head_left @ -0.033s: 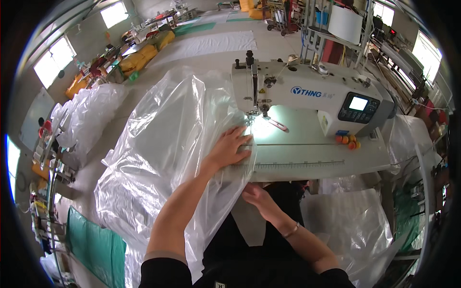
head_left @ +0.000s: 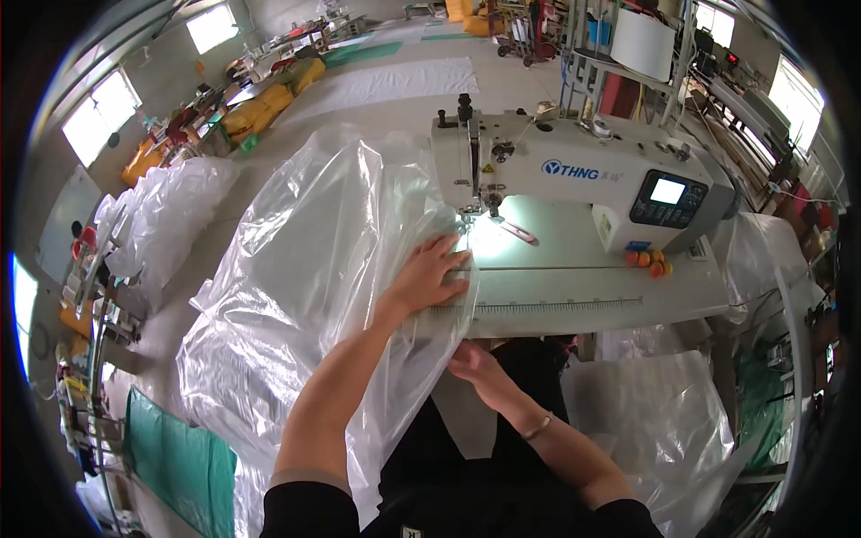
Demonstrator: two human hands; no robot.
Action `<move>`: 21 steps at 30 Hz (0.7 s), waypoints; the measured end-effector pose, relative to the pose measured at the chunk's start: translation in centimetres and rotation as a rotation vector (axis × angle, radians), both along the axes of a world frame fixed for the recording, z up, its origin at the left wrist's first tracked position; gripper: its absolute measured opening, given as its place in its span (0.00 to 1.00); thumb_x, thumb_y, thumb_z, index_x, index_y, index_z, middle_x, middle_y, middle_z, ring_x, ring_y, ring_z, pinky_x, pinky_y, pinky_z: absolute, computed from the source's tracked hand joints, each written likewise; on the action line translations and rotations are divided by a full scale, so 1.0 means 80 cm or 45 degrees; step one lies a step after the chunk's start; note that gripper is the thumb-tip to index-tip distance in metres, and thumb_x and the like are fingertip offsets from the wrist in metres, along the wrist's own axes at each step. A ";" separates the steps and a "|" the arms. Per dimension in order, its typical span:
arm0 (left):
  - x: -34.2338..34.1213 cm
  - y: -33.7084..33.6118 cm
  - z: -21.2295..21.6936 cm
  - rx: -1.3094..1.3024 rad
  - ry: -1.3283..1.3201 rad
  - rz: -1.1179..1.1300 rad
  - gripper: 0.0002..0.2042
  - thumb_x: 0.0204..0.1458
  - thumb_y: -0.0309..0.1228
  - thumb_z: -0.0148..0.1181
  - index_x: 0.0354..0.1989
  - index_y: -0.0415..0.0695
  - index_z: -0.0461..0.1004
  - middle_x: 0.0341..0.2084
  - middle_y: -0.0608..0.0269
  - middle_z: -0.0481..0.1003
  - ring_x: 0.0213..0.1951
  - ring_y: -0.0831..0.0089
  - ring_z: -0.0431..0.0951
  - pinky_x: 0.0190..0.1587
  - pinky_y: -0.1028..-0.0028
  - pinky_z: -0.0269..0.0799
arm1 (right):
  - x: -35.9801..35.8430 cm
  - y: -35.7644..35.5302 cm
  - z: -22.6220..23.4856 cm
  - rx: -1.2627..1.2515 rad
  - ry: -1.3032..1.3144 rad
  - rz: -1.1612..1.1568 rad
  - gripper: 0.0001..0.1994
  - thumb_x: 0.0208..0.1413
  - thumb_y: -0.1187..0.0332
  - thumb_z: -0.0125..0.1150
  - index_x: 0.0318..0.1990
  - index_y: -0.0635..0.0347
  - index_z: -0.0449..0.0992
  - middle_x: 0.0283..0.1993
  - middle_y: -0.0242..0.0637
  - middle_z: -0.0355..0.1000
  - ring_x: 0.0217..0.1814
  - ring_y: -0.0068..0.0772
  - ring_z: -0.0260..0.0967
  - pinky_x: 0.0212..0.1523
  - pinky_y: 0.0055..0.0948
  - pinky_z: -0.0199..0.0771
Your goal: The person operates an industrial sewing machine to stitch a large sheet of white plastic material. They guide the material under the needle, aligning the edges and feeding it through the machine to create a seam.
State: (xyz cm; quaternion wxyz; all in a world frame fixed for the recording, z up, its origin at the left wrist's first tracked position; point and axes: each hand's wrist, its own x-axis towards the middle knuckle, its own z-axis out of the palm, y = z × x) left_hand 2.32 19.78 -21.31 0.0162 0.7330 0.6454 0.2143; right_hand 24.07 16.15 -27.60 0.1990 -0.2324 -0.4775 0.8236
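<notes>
A large clear plastic sheet (head_left: 305,260) drapes from the white sewing table (head_left: 583,296) down to the floor on my left. My left hand (head_left: 430,273) lies flat on the sheet's edge with fingers spread, just in front of the lit needle and presser foot (head_left: 475,213) of the white sewing machine (head_left: 574,166). Below the table's front edge, my right hand (head_left: 475,363) pinches the hanging part of the same sheet. A ruler strip runs along the table front, right of my left hand.
Small orange objects (head_left: 647,260) lie under the machine's control panel (head_left: 668,197). More clear plastic (head_left: 664,421) is heaped at my lower right. A green sheet (head_left: 175,457) and filled white bags (head_left: 166,224) sit on the floor to the left. Racks stand behind.
</notes>
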 end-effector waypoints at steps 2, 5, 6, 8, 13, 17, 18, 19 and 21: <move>-0.005 0.000 -0.001 -0.005 0.025 0.006 0.27 0.48 0.45 0.62 0.57 0.51 0.71 0.64 0.52 0.60 0.65 0.50 0.57 0.65 0.56 0.54 | -0.018 -0.002 -0.014 -0.059 0.090 0.032 0.18 0.56 0.66 0.63 0.51 0.64 0.69 0.47 0.33 0.72 0.45 0.21 0.69 0.45 0.26 0.69; -0.006 0.000 0.001 -0.070 0.015 0.009 0.28 0.48 0.47 0.62 0.58 0.51 0.71 0.64 0.52 0.60 0.66 0.50 0.56 0.66 0.56 0.52 | -0.012 -0.012 -0.020 -0.290 0.111 -0.007 0.13 0.57 0.68 0.61 0.48 0.61 0.71 0.43 0.31 0.73 0.42 0.20 0.69 0.44 0.23 0.69; -0.007 0.001 0.002 -0.086 0.022 0.007 0.28 0.49 0.47 0.62 0.59 0.51 0.70 0.65 0.53 0.58 0.66 0.50 0.54 0.66 0.56 0.52 | -0.007 -0.009 -0.018 -0.341 0.168 0.025 0.12 0.57 0.70 0.60 0.47 0.61 0.72 0.42 0.31 0.73 0.41 0.20 0.69 0.43 0.22 0.68; -0.006 0.002 0.002 -0.126 0.032 -0.003 0.29 0.49 0.46 0.62 0.60 0.52 0.68 0.66 0.55 0.56 0.68 0.51 0.52 0.66 0.57 0.51 | 0.010 -0.008 0.000 -0.453 0.277 0.085 0.09 0.57 0.74 0.57 0.46 0.61 0.73 0.42 0.31 0.74 0.39 0.21 0.70 0.42 0.21 0.67; -0.013 0.001 -0.002 -0.102 0.035 -0.031 0.32 0.47 0.53 0.61 0.60 0.51 0.69 0.65 0.53 0.58 0.68 0.51 0.53 0.67 0.56 0.50 | 0.023 0.002 0.034 -0.349 0.418 0.005 0.10 0.59 0.69 0.57 0.46 0.60 0.73 0.42 0.32 0.75 0.41 0.24 0.71 0.46 0.24 0.70; -0.017 0.000 -0.003 -0.118 0.052 -0.046 0.33 0.47 0.54 0.61 0.60 0.51 0.69 0.65 0.53 0.57 0.68 0.52 0.52 0.67 0.55 0.49 | 0.016 -0.003 0.061 -0.661 0.346 -0.101 0.14 0.62 0.60 0.54 0.49 0.58 0.72 0.47 0.32 0.73 0.48 0.26 0.70 0.52 0.29 0.70; -0.017 0.001 -0.004 -0.117 0.055 -0.049 0.33 0.47 0.54 0.61 0.60 0.51 0.68 0.65 0.53 0.57 0.68 0.52 0.52 0.67 0.55 0.49 | 0.015 -0.003 0.056 -0.655 0.362 -0.079 0.14 0.62 0.59 0.52 0.48 0.58 0.72 0.47 0.32 0.73 0.49 0.26 0.69 0.52 0.30 0.69; -0.016 0.002 -0.003 -0.113 0.061 -0.055 0.33 0.47 0.55 0.60 0.61 0.51 0.68 0.65 0.53 0.57 0.68 0.52 0.52 0.67 0.55 0.49 | 0.013 0.000 0.049 -0.646 0.382 -0.059 0.15 0.63 0.57 0.51 0.48 0.57 0.72 0.46 0.31 0.73 0.50 0.26 0.68 0.52 0.30 0.69; -0.015 0.005 -0.002 -0.115 0.067 -0.070 0.33 0.47 0.55 0.60 0.61 0.52 0.68 0.65 0.53 0.57 0.68 0.52 0.52 0.67 0.55 0.50 | 0.014 0.003 0.034 -0.653 0.427 -0.082 0.14 0.64 0.56 0.51 0.46 0.57 0.72 0.44 0.30 0.72 0.47 0.24 0.68 0.49 0.29 0.69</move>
